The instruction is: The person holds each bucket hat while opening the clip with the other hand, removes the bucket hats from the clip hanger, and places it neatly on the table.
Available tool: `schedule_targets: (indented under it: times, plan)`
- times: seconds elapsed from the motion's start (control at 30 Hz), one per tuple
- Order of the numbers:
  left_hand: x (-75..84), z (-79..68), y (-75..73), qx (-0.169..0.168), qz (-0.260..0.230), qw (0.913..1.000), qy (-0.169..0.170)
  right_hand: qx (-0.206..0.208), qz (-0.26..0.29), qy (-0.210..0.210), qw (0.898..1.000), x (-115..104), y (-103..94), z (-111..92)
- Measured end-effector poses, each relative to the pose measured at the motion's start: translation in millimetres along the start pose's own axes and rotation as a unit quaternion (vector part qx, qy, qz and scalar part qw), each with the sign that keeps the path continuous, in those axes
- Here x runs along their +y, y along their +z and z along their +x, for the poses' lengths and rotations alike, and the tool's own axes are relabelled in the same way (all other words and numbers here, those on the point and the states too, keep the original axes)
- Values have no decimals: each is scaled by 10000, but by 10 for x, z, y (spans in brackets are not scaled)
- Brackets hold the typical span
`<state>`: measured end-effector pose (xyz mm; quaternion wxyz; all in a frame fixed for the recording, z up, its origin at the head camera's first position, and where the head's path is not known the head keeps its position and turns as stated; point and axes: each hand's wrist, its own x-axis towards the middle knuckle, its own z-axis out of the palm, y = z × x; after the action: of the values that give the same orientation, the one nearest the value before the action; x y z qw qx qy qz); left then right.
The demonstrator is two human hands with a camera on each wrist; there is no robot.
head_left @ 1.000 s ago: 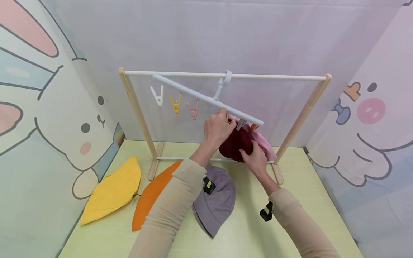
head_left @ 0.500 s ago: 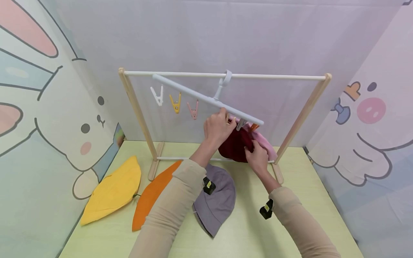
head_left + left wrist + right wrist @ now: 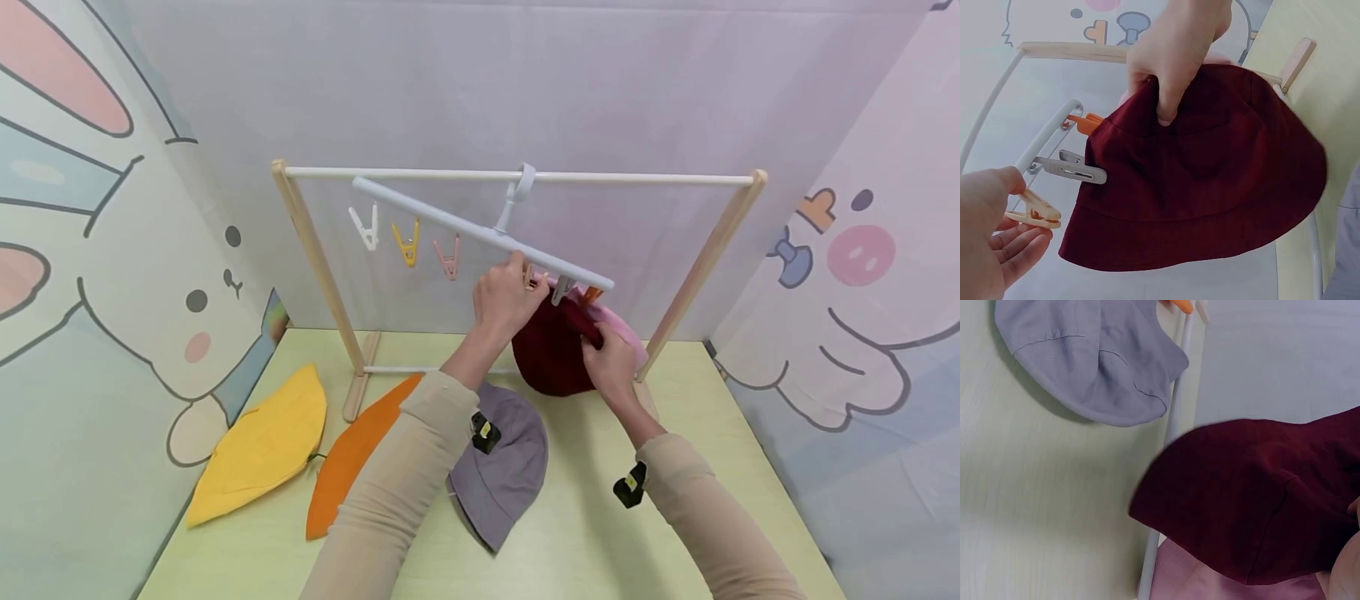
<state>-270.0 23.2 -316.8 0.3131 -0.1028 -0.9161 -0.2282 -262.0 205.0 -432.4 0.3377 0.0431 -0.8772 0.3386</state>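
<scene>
My left hand pinches a cream clothes peg on the pale blue hanger. A dark red bucket hat hangs beside it, gripped between the thumb and fingers of my right hand. In the left wrist view, a grey peg overlaps the hat's edge, while the cream peg is apart from the hat. Behind it is a pink hat at the hanger's low right end, near an orange peg. The red hat hides much of it.
The hanger hooks over the white rail of a wooden-legged rack. White, yellow and pink pegs dangle on its left. Yellow, orange and grey-purple hats lie on the table.
My right hand has moved slightly right, drawing the red hat's edge along and shifting its lower part right and down. My left hand stays on the cream peg.
</scene>
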Motion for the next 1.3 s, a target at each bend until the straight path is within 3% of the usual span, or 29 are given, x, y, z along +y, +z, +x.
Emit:
schedule_targets:
  times: [0.27, 0.63, 1.0, 1.3]
  plan:
    - [-2, -2, -9, 72, -47, 10000, 3, 225, -25, -357, 9991, -5, -99, 10]
    - [10, 10, 8, -18, -160, 9998, -136, -10, 255, -685, 9973, -45, -283, -36]
    - [6, 4, 32, 0, -85, 9999, -144, -73, -4, -520, 9986, -111, -380, -114]
    - [9, -13, 31, -54, -201, 9997, -161, -140, -79, -667, 9976, -165, -441, -148]
